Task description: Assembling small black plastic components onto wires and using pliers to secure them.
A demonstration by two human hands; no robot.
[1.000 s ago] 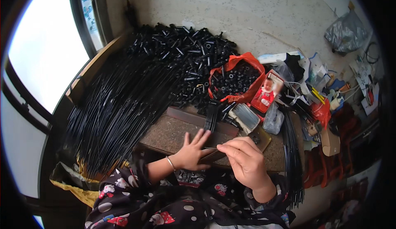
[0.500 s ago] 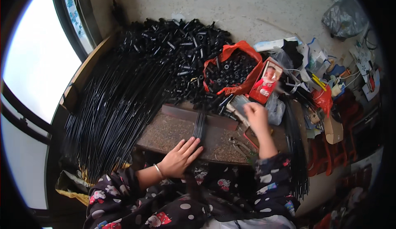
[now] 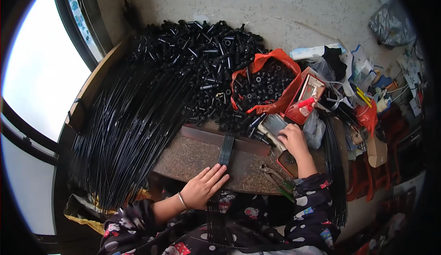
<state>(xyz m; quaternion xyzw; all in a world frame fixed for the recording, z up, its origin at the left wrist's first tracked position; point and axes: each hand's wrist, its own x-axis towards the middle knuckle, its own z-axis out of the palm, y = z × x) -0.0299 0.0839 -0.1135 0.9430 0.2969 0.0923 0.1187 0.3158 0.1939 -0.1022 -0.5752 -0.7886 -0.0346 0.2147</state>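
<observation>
My left hand point(image 3: 208, 186) lies flat at the table's near edge, fingers stretched out over a row of thin black rods point(image 3: 226, 151). The rods run side by side over a low metal strip point(image 3: 248, 145), and their near ends hang over my lap. Further right, my right hand point(image 3: 295, 141) has its fingers bent together beside a small open box of thin pale pieces point(image 3: 274, 124). What the fingertips hold, if anything, is too small to make out. Pliers point(image 3: 272, 172) with green handles rest near my right wrist.
Long black rods point(image 3: 124, 140) spread across the left side. Black tubular parts point(image 3: 216, 67) are heaped behind. A red bag point(image 3: 271, 108) holds small dark round pieces, with a red box point(image 3: 301, 112) beside it. Bags and clutter point(image 3: 367, 76) fill the right; more rods point(image 3: 334, 172) hang there.
My right hand has come nearer to me from over the small box, its fingers now beside it. My left hand stays on the rods. The whole view has shifted slightly.
</observation>
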